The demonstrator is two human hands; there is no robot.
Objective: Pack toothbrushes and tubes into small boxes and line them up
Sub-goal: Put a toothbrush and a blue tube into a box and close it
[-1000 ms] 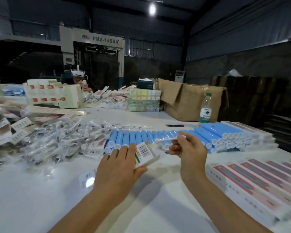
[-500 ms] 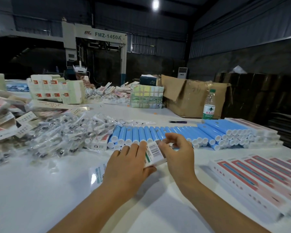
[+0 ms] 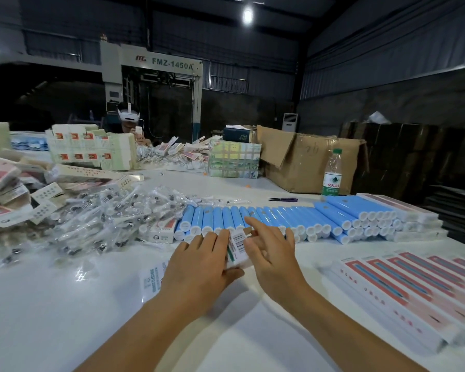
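Observation:
My left hand [image 3: 199,269] grips a small white box [image 3: 236,248] with a barcode on its end, held just above the white table [image 3: 65,312]. My right hand [image 3: 274,256] is beside the box's open end, its fingers spread and lightly blurred, touching the box's far side. Behind both hands runs a row of blue tubes [image 3: 279,218] with white caps, stacked higher at the right. A heap of toothbrushes in clear wrappers [image 3: 97,224] lies to the left. Packed flat boxes with pink and red fronts [image 3: 414,291] are lined up at the right.
A printed leaflet [image 3: 152,280] lies under my left wrist. Loose flat cartons [image 3: 8,189] pile at the far left. A water bottle [image 3: 332,174], an open cardboard carton [image 3: 306,162] and a small pair of scissors [image 3: 282,200] stand behind the tubes. Another person sits across the table.
My right hand held a slim white piece up near the tubes, then came down to the box's open end; now its fingers are spread and hold nothing. My left hand kept its grip.

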